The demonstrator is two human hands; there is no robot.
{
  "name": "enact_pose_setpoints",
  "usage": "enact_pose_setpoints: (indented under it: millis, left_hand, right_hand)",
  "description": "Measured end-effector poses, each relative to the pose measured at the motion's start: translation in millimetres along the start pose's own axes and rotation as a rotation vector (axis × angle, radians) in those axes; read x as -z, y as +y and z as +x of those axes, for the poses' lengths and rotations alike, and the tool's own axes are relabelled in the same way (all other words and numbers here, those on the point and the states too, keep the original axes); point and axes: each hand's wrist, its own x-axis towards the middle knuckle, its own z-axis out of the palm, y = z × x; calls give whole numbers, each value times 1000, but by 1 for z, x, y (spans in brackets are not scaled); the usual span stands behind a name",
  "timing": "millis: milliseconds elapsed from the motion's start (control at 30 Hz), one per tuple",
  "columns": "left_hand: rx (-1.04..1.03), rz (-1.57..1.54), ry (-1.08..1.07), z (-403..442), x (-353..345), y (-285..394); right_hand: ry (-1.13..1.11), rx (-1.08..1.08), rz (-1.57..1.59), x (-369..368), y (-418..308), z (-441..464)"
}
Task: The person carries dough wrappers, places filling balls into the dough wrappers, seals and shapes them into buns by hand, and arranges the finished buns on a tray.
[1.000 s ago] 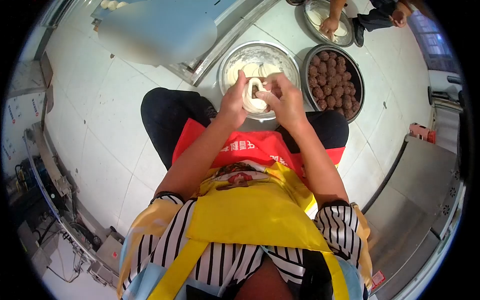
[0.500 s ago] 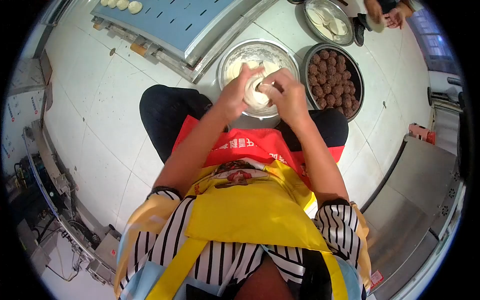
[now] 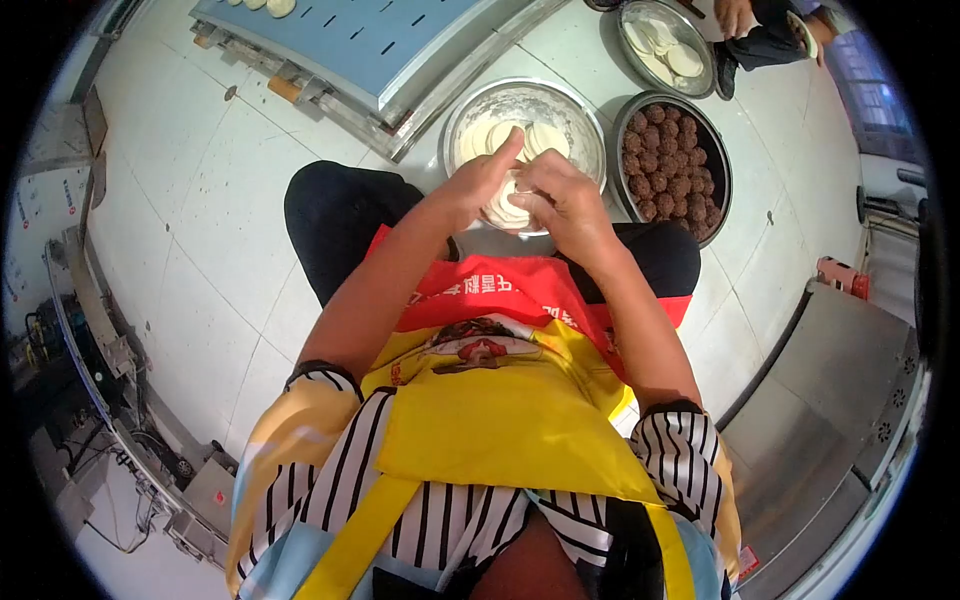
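Note:
Above the near side of a metal bowl (image 3: 590,110), my two hands are close together around a piece of dough. My left hand (image 3: 478,190) cups it from the left, thumb pointing up. My right hand (image 3: 568,205) closes on it from the right with bent fingers. The fingers cover most of the dough, and any filling is hidden. Pale round dough wrappers (image 3: 548,138) lie overlapped in the bowl, whose inside wall is dusted with flour. To its right stands a dark round pan holding several brown filling balls (image 3: 668,160).
A second metal bowl of dough wrappers (image 3: 662,45) stands farther back, beside another person's hand (image 3: 733,15). A blue slotted board (image 3: 340,40) with several dough balls (image 3: 281,7) is at upper left. Steel equipment (image 3: 800,390) stands right, machinery (image 3: 130,400) left.
The opening in the dough, visible between my hands before, is now covered by my fingers. My left thumb has risen. The other person's hands have moved apart.

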Motion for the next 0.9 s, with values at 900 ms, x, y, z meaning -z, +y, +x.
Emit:
enact_pose_setpoints:
  millis: [900]
  left_hand:
    - [56,-116,67,-22,-14,-3]
  right_hand:
    - [29,-321,-1,4,-14,13]
